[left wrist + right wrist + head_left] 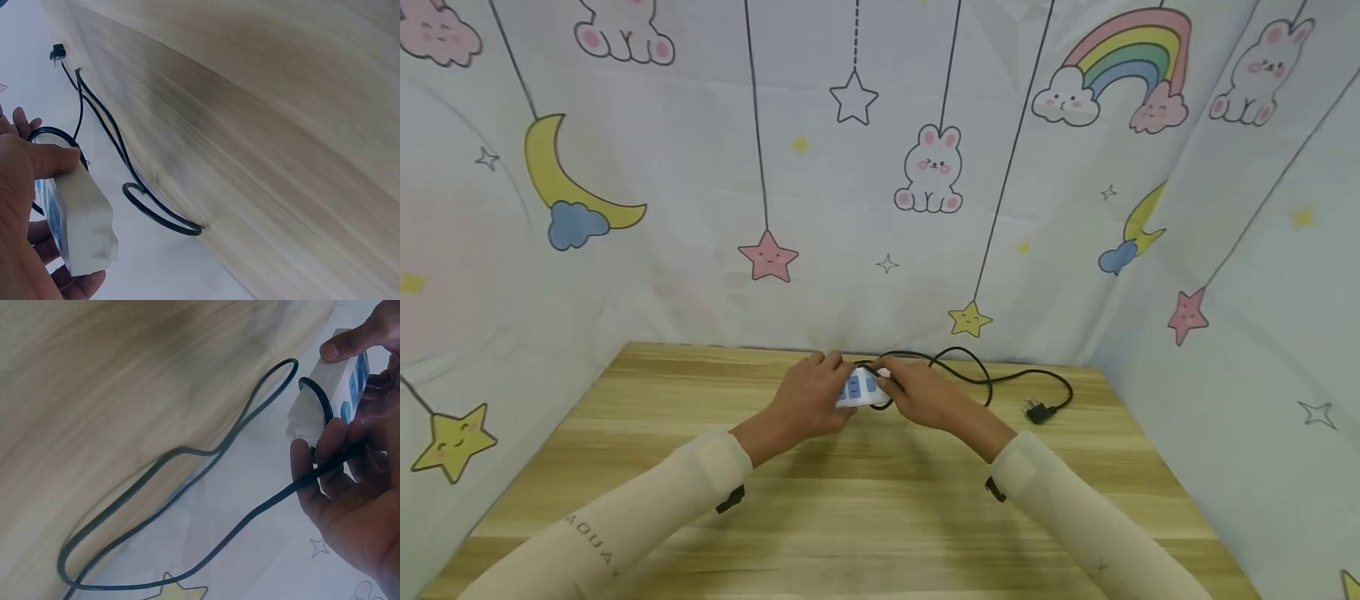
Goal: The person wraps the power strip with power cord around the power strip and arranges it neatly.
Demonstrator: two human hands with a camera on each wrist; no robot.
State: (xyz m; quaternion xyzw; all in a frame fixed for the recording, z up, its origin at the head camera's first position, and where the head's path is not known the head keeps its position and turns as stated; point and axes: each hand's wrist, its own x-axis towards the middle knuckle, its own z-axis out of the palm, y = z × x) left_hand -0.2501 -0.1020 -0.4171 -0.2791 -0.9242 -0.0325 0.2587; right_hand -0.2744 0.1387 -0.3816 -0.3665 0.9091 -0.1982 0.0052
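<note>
Plug (pixel 1040 412) shows in head view, not right wrist view.

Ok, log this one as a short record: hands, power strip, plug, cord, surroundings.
Left hand: grips the white power strip
Right hand: holds the black cord near the power strip's end
Power strip: blue sockets visible
Plug: on the wooden table, right of both hands, prongs bare
Cord: bends over the power strip's end; slack loops toward the plug
Backdrop: white, cartoon print

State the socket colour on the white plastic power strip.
Blue sockets, clearest in the head view.
</note>
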